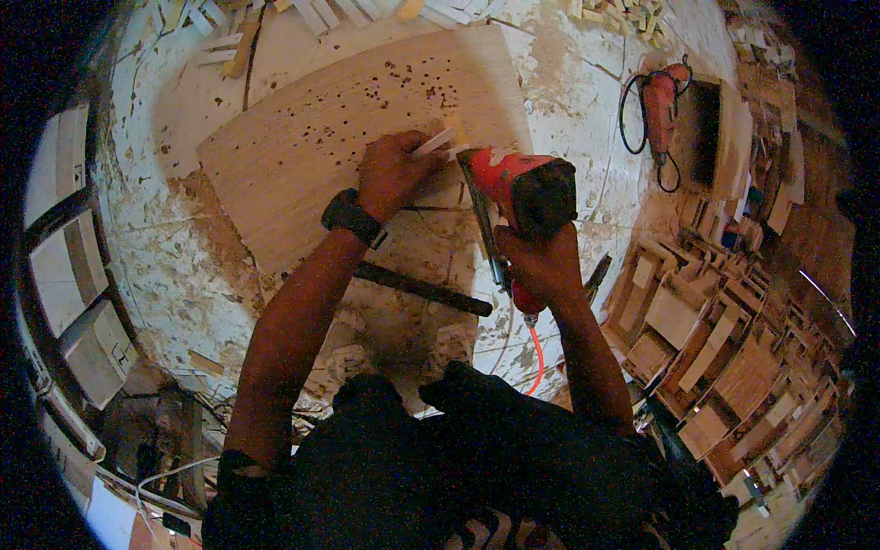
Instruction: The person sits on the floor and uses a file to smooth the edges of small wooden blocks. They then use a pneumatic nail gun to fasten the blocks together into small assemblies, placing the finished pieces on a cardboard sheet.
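Note:
My right hand (547, 263) is wrapped round the handle of a red and black nail gun (502, 172). An orange air hose (536, 362) runs down from its handle. The gun's nose comes close to a short pale wooden strip (434, 142), which my left hand (392, 172) pinches between its fingers. Both are over the near right part of a broad wooden board (312, 101), whose top is scattered with dark specks. Whether the nose touches the strip cannot be made out. A dark bar (426, 289) lies just nearer than the board, beneath my left forearm.
A red corded power tool (658, 115) lies at the far right. Stacked wooden offcuts (701, 339) fill the right side. Small wood pieces (632, 16) and pale strips (316, 14) lie along the far edge. Pale panels (69, 275) stand at the left.

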